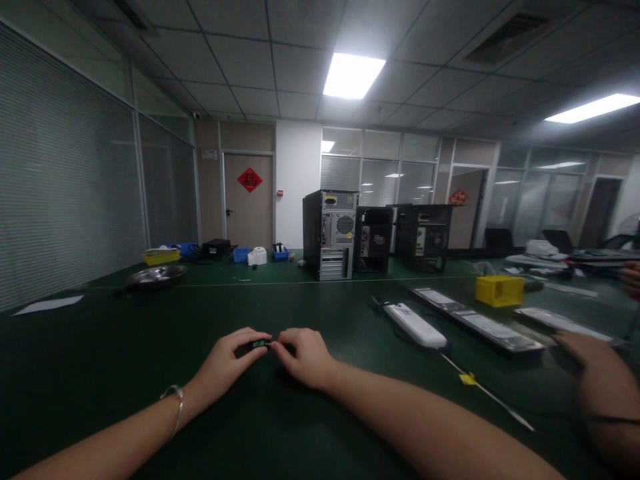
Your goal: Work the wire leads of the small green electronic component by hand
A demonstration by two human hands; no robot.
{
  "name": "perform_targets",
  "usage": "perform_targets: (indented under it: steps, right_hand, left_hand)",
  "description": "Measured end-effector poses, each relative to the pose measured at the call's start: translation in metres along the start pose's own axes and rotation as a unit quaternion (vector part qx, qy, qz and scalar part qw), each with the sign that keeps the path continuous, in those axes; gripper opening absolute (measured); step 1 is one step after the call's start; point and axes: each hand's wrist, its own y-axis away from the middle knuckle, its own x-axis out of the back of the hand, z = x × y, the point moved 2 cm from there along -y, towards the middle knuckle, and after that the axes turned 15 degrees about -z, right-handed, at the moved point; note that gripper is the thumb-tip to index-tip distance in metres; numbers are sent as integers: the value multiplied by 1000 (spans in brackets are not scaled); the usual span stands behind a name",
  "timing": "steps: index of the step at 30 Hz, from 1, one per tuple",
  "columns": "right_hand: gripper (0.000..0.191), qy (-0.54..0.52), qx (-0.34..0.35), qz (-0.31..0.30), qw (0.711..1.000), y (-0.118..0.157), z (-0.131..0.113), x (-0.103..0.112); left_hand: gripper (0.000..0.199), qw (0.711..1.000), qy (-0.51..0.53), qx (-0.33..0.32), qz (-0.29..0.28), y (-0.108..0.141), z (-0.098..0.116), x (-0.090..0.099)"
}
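Low over the green table, my left hand (231, 355) pinches a small green circuit board (259, 344) between thumb and fingertips. A silver bracelet (176, 400) circles that wrist. My right hand (307, 357) meets it from the right, thumb and forefinger closed at the right end of the board. Whatever those right fingertips pinch is too small to make out. The board's far side is hidden by the left fingers.
A white power strip (416, 325) with its cable lies right of my hands, beside a long tray of drives (475, 320). A co-worker's arm (600, 373) reaches in at right, near a yellow bin (499, 291). Computer towers (330, 233) stand ahead; a metal dish (156, 276) sits left.
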Motion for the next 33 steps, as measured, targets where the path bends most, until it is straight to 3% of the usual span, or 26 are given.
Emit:
perform_targets:
  steps: [13,20,24,33]
  right_hand:
    - [31,14,-16,-23,1000,0,-1,1]
    - [30,-2,-20,-21,1000,-2,0,1]
    - [30,-4,-24,-13,1000,-3,1,0]
    - [31,-4,-7,-7,1000,0,3,0]
  left_hand:
    - [28,999,0,-15,-33,0,5,0]
    - [32,988,137,9,-68,-2,-1,2]
    - [33,977,201,51,-55,-2,-3,1]
    - [29,953,289,78,-49,-3,-3,0]
